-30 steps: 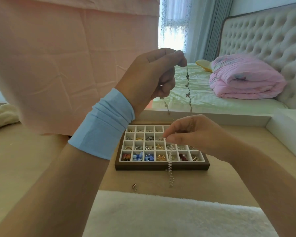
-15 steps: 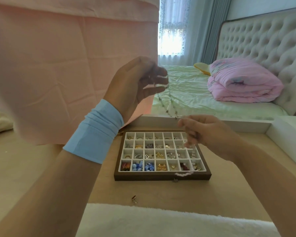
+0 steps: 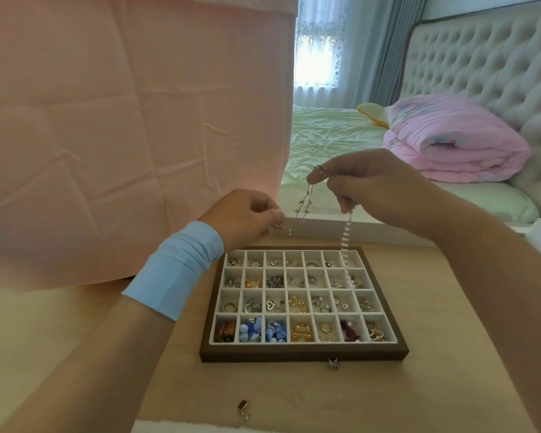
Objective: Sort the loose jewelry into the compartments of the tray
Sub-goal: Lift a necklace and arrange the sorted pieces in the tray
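A dark wooden tray (image 3: 303, 356) with white compartments lies on the table, holding rings, charms and blue beads. My right hand (image 3: 378, 189) is above its far edge, pinching a thin chain (image 3: 306, 200) that loops down. A pearl strand (image 3: 344, 242) also hangs from that hand into the tray's far right compartments. My left hand (image 3: 244, 217), with a blue wrist band, pinches the chain's other end just left of the tray's far edge. A small loose piece (image 3: 243, 408) lies on the table in front of the tray, and a clasp (image 3: 333, 364) rests against the tray's front edge.
A pink cloth (image 3: 122, 126) hangs at the left behind the table. A bed with a folded pink quilt (image 3: 456, 142) and a tufted headboard stands behind. A white fluffy mat (image 3: 185, 428) lies at the near edge.
My left hand has dropped from high above to just over the tray's far left. My right hand has risen and now holds the chain's upper part, with the pearl strand hanging into the tray.
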`<act>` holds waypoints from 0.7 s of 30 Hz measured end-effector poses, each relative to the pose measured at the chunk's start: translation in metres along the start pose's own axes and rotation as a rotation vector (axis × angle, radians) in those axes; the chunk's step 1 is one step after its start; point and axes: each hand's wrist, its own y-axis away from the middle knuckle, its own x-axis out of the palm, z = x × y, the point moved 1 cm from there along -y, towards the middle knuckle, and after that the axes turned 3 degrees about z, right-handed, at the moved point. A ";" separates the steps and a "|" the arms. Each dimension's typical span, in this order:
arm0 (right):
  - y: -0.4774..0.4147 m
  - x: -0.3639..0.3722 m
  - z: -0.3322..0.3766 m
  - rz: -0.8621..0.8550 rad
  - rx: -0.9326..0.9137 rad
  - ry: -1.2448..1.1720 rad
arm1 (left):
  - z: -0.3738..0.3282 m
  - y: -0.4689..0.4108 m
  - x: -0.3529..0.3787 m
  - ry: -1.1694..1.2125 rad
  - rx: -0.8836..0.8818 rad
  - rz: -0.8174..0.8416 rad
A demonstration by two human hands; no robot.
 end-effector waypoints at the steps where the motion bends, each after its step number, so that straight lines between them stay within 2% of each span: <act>1: -0.004 0.000 0.002 0.004 -0.020 0.059 | 0.000 -0.003 0.000 -0.098 0.007 0.032; 4: -0.013 -0.001 0.011 0.019 -0.090 0.177 | -0.005 -0.015 0.000 -0.256 0.023 0.062; 6: -0.019 -0.001 0.014 0.003 -0.127 0.259 | -0.013 -0.024 0.000 -0.209 0.064 -0.004; 8: -0.026 -0.003 0.014 -0.031 -0.151 0.291 | -0.024 -0.032 0.004 0.038 0.103 -0.019; 11: -0.035 -0.007 0.008 -0.106 -0.153 0.207 | -0.038 -0.038 0.017 0.524 0.116 0.133; 13: -0.040 -0.008 0.003 -0.174 -0.142 0.158 | -0.039 -0.043 0.024 0.712 0.120 0.191; 16: -0.044 -0.009 -0.007 -0.233 -0.110 0.078 | -0.030 -0.053 0.030 0.737 0.117 0.175; 21: -0.038 -0.018 -0.029 -0.326 -0.043 -0.036 | -0.007 -0.058 0.033 0.603 0.093 0.157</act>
